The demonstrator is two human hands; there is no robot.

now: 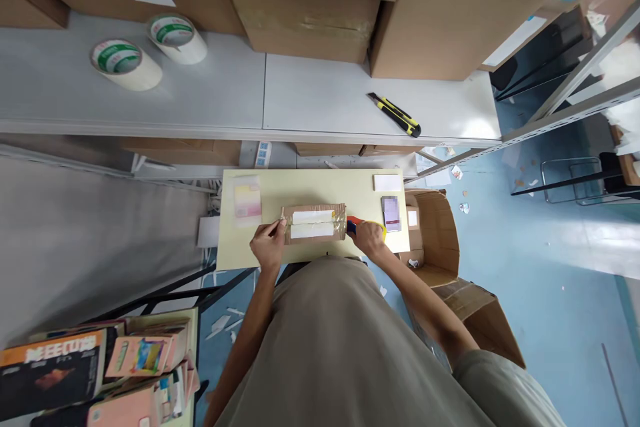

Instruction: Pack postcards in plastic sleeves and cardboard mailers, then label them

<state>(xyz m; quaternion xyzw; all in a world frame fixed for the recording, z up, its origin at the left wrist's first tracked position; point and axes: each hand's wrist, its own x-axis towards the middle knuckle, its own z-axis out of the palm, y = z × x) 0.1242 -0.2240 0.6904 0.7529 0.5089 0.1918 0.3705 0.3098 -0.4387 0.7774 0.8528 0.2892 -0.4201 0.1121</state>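
Observation:
A small brown cardboard package (313, 216) lies on the pale yellow table (240, 240) in front of me. Shiny clear tape runs along its length over white labels. At its left end, the fingers of my left hand (269, 242) are pinched on the package's edge. My right hand (369, 239) grips a tape dispenser (354, 223) with a red-orange and dark blue head, right against the package's other end. Part of a yellow ring shows beyond the knuckles; the rest is hidden by the hand.
A phone-like device (391, 213) and a white card (387, 183) lie on the table's right side. Tape rolls (133, 67) and a utility knife (395, 115) rest on the shelf (310, 97), below large boxes (305, 20). Open cartons (435, 237) stand right; books (50, 370) lie lower left.

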